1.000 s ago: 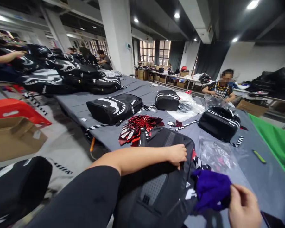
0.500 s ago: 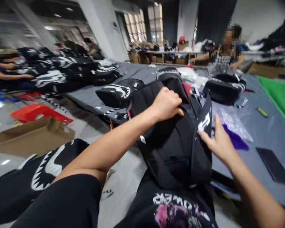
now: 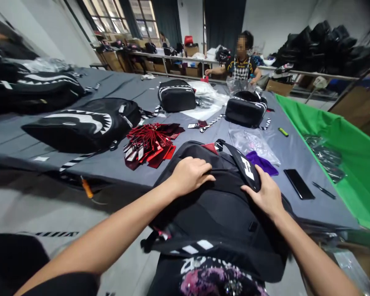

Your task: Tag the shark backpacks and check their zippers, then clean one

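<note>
A large black backpack [image 3: 216,213] leans on the table edge and my lap, its back panel and straps facing me. My left hand [image 3: 191,176] lies on its upper part, fingers curled down on the black fabric. Between the thumb and fingers of my right hand [image 3: 265,191] is a padded shoulder strap [image 3: 246,166] with a white logo. Part of a red lining or tag shows at the bag's top edge. Just beyond the backpack sits a fanned bundle of red tags [image 3: 154,144], beside a purple cloth [image 3: 262,163].
On the grey table [image 3: 200,133] are black shark-mouth bags [image 3: 89,123], a clear plastic bag [image 3: 254,144], a phone [image 3: 299,183], a pen [image 3: 323,190] and a yellow-green cutter [image 3: 283,132]. A person [image 3: 242,65] stands across the table. Green cloth [image 3: 342,164] hangs at right.
The backpack has tipped lower and flatter, both hands moving with it. My right hand has closed on the strap. The view has turned right, bringing the red tags into sight.
</note>
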`<state>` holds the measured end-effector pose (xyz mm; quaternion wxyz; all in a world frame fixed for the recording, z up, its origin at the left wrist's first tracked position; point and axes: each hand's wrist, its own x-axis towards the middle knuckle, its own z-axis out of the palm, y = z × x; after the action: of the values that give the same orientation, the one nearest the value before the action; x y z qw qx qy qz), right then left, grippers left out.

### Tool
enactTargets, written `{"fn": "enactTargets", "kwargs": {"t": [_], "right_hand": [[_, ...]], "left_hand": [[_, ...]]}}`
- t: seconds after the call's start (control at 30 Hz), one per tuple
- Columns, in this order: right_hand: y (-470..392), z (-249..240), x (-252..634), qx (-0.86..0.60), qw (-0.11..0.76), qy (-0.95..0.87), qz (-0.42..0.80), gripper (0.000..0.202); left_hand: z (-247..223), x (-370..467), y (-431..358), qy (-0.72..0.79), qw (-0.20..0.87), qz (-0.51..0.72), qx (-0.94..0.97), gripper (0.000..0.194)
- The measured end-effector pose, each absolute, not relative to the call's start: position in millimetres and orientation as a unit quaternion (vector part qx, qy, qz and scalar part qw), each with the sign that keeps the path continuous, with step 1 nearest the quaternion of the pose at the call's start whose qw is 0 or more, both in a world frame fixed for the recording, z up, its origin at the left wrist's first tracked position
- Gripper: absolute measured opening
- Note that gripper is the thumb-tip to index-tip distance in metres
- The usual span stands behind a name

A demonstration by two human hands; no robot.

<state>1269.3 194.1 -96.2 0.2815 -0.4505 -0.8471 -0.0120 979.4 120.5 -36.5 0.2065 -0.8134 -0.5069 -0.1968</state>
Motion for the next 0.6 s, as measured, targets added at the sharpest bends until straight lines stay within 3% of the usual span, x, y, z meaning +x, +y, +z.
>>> {"fn": "enactTargets", "kwargs": {"t": [0.17, 0.37, 0.6], "right_hand": [[182, -78, 1238, -0.394, 0.402, -0.826, -0.027, 0.087], [185, -111, 1231, -0.435, 0.270, -0.859, -0.018, 0.084], [159, -107, 1254, -0.421, 0.341, -0.839, -0.059, 0.081]], "left_hand": [[2, 954, 93, -0.467, 0.340, -0.183, -0.796, 0.029], [-52, 943, 126, -0.516, 0.244, -0.176, -0.802, 0.037], [-39, 965, 104, -0.483, 0.233, -0.223, -0.814, 0.035]]}}
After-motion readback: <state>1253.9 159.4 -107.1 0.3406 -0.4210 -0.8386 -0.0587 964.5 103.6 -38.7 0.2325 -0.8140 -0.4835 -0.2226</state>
